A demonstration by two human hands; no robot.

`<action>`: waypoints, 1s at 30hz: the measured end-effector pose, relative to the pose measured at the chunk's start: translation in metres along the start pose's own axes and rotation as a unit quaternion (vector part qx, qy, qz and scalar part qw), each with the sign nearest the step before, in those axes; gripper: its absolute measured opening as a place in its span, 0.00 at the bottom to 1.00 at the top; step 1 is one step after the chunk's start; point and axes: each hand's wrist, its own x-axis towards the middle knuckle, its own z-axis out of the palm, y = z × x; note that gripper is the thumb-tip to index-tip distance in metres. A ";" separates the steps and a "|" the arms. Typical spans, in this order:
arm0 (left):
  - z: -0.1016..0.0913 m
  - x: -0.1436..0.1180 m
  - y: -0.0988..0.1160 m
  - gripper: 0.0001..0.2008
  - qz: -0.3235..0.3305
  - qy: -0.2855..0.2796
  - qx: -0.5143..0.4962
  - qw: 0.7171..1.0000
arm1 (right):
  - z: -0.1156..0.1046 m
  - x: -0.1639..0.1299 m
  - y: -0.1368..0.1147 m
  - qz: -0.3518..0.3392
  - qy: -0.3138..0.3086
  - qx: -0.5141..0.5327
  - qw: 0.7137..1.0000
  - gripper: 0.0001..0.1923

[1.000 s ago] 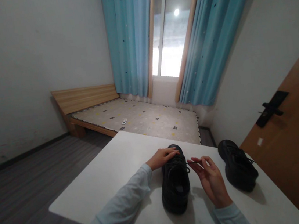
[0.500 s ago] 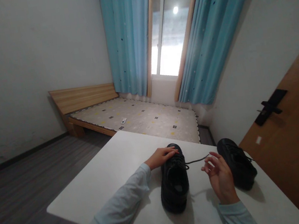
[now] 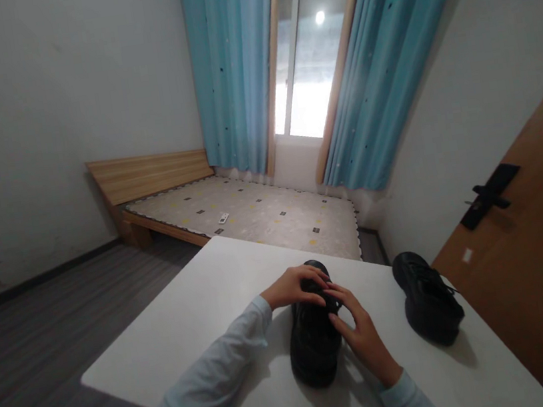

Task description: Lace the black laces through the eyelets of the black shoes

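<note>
Head view: both hands meet on the near black shoe (image 3: 314, 335) on the white table (image 3: 207, 320); left hand (image 3: 293, 288) rests over its toe, right hand (image 3: 358, 333) fingers pinch at its laces. Right of them, apart, sits another matte shoe (image 3: 429, 299); beyond, a bed (image 3: 253, 216).

Two bare hands, left hand (image 3: 291, 288) and right hand (image 3: 358, 333), without rings, watch or gloves. Long pale blue-grey sleeves on both arms, soft and loosely creased, ending in plain cuffs at the wrists. No markings or buttons to be made out.
</note>
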 end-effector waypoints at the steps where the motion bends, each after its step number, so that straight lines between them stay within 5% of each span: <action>1: 0.000 0.001 0.002 0.16 0.003 0.000 0.003 1.000 | 0.000 0.000 0.000 -0.002 0.000 -0.004 1.000 0.17; 14: 0.003 0.000 -0.002 0.11 -0.065 0.040 -0.004 0.997 | 0.001 -0.001 0.001 -0.013 0.000 -0.025 1.000 0.17; 19: 0.001 0.001 -0.005 0.07 -0.085 0.137 0.000 0.987 | 0.001 -0.001 0.000 -0.013 -0.016 -0.022 1.000 0.17; 25: -0.002 0.000 -0.019 0.12 -0.239 0.253 0.158 0.924 | 0.004 -0.003 0.006 -0.008 -0.009 -0.012 1.000 0.18; 30: -0.004 0.001 -0.013 0.05 -0.161 0.286 0.216 0.920 | 0.004 -0.003 0.006 -0.015 -0.001 -0.019 1.000 0.18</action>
